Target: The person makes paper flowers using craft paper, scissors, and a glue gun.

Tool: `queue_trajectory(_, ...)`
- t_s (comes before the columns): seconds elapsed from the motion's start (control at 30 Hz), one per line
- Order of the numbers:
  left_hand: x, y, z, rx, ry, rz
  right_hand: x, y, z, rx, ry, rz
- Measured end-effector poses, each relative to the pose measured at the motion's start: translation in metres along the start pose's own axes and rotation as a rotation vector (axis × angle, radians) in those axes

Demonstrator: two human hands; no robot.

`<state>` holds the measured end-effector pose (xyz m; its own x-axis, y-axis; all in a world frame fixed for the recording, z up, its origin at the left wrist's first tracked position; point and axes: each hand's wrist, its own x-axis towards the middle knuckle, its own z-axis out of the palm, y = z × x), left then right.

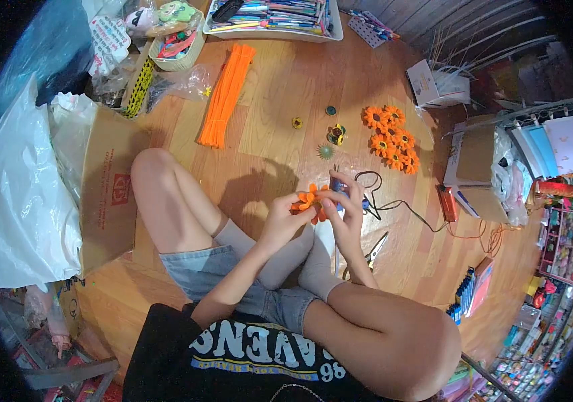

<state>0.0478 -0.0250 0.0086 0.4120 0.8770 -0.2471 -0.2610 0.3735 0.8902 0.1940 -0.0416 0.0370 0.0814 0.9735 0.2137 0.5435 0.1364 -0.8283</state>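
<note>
My left hand (pixel 281 223) pinches one side of an orange fuzzy flower (pixel 310 199) with looped petals, which looks bent from pipe cleaners. On the other side, my right hand (pixel 346 218) has its fingers curled at the petals. The flower is above my lap; its centre is partly hidden by fingers. Just beyond my right hand is a blue object (pixel 337 182), largely covered, with a black cord (pixel 403 203) near it. Scissors (pixel 375 249) lie beside my right forearm. Ahead are a green spiky piece (pixel 325 152) and a yellow-and-dark flower centre (pixel 337 135).
Several orange flowers with dark centres (pixel 391 139) lie ahead to the right. A bundle of orange pipe cleaners (pixel 226 96) rests ahead to the left. A pen tray (pixel 273 31) stands at the back. Cardboard boxes (pixel 109 194) flank me, and stocked shelves (pixel 561 268) line the right.
</note>
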Motion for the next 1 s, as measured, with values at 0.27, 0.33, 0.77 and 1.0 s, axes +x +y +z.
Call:
queue_trajectory(0.27, -0.003, -0.009, 0.006, -0.058, 0.046, -0.024, -0.007, 0.015, 0.008, 0.430, -0.069, 0.270)
queue_trajectory(0.33, -0.003, -0.010, 0.006, -0.030, 0.041, -0.046, -0.006, 0.014, 0.008, 0.439, -0.070, 0.294)
queue_trajectory(0.77, -0.002, -0.001, 0.002, -0.126, 0.074, -0.061, -0.002, 0.000, -0.001, -0.259, 0.004, -0.204)
queue_trajectory(1.0, -0.001, -0.006, 0.000, -0.020, -0.144, -0.077, -0.005, 0.009, 0.003, 0.208, -0.047, 0.088)
